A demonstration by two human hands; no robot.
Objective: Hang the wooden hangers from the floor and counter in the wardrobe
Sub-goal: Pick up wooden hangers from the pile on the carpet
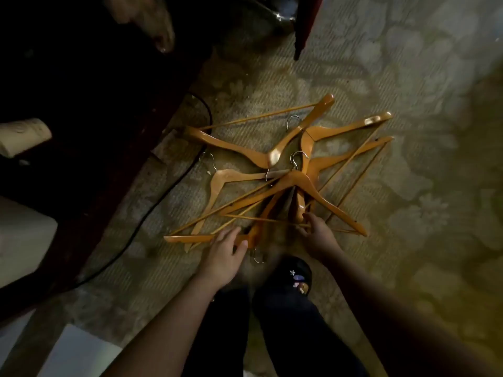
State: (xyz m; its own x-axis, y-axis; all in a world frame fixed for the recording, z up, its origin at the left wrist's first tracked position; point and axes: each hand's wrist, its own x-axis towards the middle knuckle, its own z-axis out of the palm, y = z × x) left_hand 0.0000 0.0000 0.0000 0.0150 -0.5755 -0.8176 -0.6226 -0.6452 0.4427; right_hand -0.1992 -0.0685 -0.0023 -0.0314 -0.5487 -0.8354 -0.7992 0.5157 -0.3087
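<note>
Several wooden hangers [283, 170] with metal hooks lie in a crossed heap on the patterned carpet [408, 131]. My left hand [227, 254] grips the shoulder of the nearest hanger [190, 238] at the heap's front left, fingers over it and thumb beneath. My right hand [318, 235] reaches into the front of the heap and pinches a thin crossbar [261, 218] where it meets a hanger end. No wardrobe shows in this view.
A dark wooden furniture edge [114, 159] runs diagonally along the left, with a black cable [152, 208] trailing on the carpet beside it. My dark-trousered legs and a slippered foot [295, 276] stand just behind the heap. Pale objects [24, 137] sit at far left.
</note>
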